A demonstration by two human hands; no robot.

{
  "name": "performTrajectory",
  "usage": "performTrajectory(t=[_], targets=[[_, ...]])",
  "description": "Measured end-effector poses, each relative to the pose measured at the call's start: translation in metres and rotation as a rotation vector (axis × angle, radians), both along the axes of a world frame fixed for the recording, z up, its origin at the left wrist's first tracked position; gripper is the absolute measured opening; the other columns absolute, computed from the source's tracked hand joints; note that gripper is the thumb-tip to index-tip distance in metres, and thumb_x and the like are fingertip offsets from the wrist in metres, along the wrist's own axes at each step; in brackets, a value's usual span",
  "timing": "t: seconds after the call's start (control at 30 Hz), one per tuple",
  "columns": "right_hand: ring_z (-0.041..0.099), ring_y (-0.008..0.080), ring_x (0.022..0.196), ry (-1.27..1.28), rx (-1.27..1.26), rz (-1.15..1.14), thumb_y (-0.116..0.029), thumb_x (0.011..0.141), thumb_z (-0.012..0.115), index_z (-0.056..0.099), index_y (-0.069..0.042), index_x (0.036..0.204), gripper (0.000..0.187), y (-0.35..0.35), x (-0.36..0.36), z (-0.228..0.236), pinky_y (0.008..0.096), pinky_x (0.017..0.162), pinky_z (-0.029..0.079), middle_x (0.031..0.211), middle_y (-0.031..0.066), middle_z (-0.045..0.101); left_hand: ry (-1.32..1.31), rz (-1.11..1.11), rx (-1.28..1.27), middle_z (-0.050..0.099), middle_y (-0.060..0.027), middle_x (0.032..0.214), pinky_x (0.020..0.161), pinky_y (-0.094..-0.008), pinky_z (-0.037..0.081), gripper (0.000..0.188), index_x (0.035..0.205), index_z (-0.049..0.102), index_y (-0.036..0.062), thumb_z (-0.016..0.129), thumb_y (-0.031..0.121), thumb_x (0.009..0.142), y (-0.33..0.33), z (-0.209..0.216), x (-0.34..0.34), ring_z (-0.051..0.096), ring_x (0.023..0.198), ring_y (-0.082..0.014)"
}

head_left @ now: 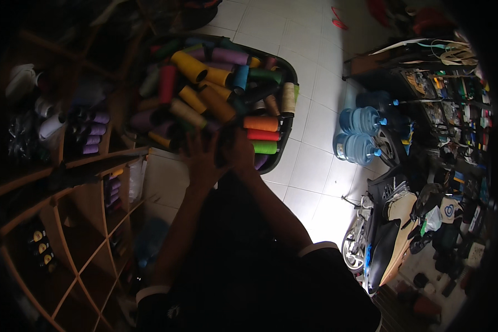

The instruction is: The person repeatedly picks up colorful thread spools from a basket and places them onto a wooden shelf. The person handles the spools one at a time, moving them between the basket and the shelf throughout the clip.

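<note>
A large dark basket point(294, 119) is heaped with thread cones of many colours. My left hand point(201, 160) lies at its near side with fingers spread, over dark and purple cones. Beside it my right hand point(240, 150) is curled, its fingertips in shadow; what they hold, if anything, is hidden. Nearest the right hand are an orange cone point(261, 123), a red cone point(263, 135) and a green cone point(264, 147), lying side by side. A brown cone point(217, 104) and several yellow cones point(188, 67) lie farther up the heap.
Wooden shelving point(88, 249) with purple cones point(97, 130) runs along the left. On the tiled floor point(299, 166) to the right lie blue water jugs point(357, 148). A parked motorbike point(365, 232) stands near right, before crowded shelves point(454, 110).
</note>
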State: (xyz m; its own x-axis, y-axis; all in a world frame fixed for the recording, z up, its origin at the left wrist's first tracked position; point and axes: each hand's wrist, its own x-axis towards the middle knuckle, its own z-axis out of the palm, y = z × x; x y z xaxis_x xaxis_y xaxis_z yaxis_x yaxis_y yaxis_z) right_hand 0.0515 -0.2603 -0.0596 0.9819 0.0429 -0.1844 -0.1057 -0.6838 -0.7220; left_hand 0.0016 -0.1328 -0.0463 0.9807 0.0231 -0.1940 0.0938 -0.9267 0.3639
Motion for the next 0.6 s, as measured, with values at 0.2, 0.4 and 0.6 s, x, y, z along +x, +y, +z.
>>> performTrajectory(t=[0.2,0.4,0.6], targets=[[0.064,0.0333,0.102,-0.212,0.032,-0.082,-0.012,0.075,0.072,0.057,-0.008,0.119,0.047,-0.005,-0.021,0.031,0.0443,0.084,0.055,0.116,0.0154,0.059,-0.089,0.013,-0.03,0.009,-0.0214,0.162,0.106,-0.0743,0.012,0.102,0.155,0.029,0.0264,0.073,0.065,0.071,0.0,-0.008,-0.002,0.005,0.149,-0.0453],[0.057,0.0203,0.111,-0.371,0.568,-0.332,-0.005,0.083,0.066,0.053,-0.001,0.126,0.046,-0.048,-0.029,0.064,0.0351,0.097,0.046,0.121,0.0102,0.058,-0.268,0.095,-0.277,0.021,-0.022,0.156,0.11,-0.0671,0.017,0.099,0.149,0.036,0.0133,0.079,0.056,0.071,0.008,0.015,-0.015,0.016,0.146,-0.0437],[0.055,0.0241,0.117,-0.27,0.86,0.272,-0.022,0.081,0.076,0.051,-0.003,0.125,0.054,-0.033,0.014,0.117,0.0371,0.1,0.044,0.126,0.0123,0.054,-0.109,0.152,-0.955,0.049,-0.0189,0.136,0.108,-0.0403,0.039,0.087,0.143,0.041,0.0055,0.085,0.032,0.073,0.032,0.115,-0.03,0.049,0.128,-0.0309]])
